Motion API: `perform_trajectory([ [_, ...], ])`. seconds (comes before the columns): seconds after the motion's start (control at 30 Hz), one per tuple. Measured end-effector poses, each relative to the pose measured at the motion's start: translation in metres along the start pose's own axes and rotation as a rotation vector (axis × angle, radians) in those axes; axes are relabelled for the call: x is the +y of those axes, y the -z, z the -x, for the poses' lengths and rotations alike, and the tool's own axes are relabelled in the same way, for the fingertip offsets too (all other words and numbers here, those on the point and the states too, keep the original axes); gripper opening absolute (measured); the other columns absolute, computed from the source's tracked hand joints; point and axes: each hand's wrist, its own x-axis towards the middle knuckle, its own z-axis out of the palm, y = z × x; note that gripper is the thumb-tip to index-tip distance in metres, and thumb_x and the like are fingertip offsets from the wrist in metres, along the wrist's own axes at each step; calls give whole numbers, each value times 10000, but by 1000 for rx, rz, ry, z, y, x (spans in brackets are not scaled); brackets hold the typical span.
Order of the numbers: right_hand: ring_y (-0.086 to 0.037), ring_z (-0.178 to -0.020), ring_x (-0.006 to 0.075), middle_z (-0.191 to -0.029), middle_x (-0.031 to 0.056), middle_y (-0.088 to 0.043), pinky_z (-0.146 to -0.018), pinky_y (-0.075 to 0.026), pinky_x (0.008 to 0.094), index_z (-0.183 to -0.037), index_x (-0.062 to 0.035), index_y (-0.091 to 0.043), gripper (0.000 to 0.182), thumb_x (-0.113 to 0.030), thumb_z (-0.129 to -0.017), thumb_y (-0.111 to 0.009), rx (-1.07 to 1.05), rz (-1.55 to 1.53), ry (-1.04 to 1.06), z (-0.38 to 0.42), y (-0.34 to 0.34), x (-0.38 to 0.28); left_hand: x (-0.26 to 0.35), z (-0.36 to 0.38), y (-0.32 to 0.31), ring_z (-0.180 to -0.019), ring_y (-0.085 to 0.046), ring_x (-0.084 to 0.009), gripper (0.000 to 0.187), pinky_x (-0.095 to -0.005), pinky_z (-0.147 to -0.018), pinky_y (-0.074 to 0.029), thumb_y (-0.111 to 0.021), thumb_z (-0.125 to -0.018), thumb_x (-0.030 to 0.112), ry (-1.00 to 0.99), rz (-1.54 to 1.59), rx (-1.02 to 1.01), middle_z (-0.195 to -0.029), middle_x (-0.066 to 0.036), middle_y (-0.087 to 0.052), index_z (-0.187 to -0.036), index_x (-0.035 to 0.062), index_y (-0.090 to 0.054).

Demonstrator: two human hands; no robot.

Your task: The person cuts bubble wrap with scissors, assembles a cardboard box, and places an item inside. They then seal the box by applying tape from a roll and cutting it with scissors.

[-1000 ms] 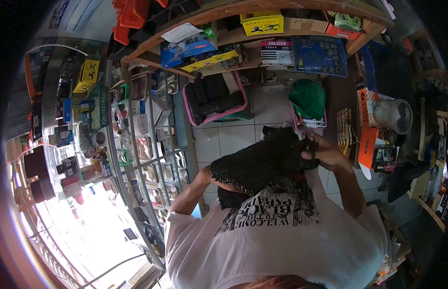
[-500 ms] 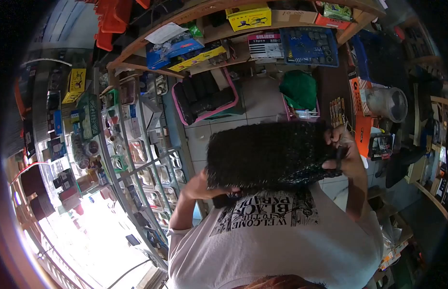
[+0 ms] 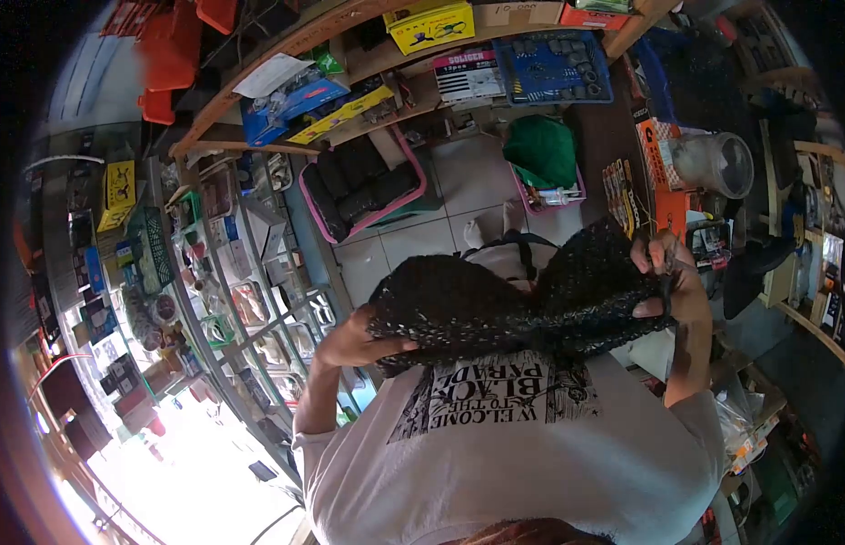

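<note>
A bundle of black mesh netting (image 3: 459, 304) stretches between my two hands in front of my chest. Its upper edge dips in a deep V near the middle, and specks of light show through the weave. My left hand (image 3: 360, 341) grips the left end, with the thumb lying along the near side and the other fingers hidden by the netting. At the right end, my right hand (image 3: 666, 277) is closed on the edge, fingers curled around a bunched part. Below the netting is my white printed T-shirt (image 3: 513, 454).
On the tiled floor (image 3: 395, 259) ahead stand a pink-rimmed basket (image 3: 422, 195) of dark rolls and a smaller pink basket (image 3: 581, 186) with a green bag. A glass display case (image 3: 250, 313) runs along the left. Wooden shelves (image 3: 404, 77) hold boxes across the front; orange boxes (image 3: 678, 213) stand at right.
The netting has gone from a broad, flat rectangle to a sagging shape with a V-shaped dip. My hands are slightly farther apart, and the view has shifted, revealing my feet.
</note>
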Motion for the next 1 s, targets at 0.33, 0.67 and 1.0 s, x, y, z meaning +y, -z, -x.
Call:
perform_trajectory([
  [0.33, -514, -870, 139, -928, 6, -522, -789, -406, 318, -946, -135, -536, 617, 97, -510, -907, -177, 128, 35, -5, 12, -17, -2, 0, 43, -785, -705, -192, 198, -334, -701, -538, -796, -844, 35, -9, -209, -58, -924, -117, -752, -1002, -43, -704],
  [0.67, -476, -862, 128, -930, 16, -515, -813, -397, 294, -954, -127, -531, 603, 68, -510, -889, -135, 292, 144, -12, 76, -48, 8, 20, 119, -784, -683, -152, 240, -289, -719, -531, -801, -793, -18, 168, -431, 234, -860, -106, -735, -997, -71, -687],
  [1.0, -548, -1066, 145, -1074, 5, -570, -963, -447, 319, -1089, -78, -562, 496, -4, -704, -867, 760, 499, 483, -77, 132, -80, -11, -36, 120, -877, -659, -104, 306, -299, -788, -527, -778, -879, 148, 270, -425, 601, -967, -46, -746, -1129, -3, -686],
])
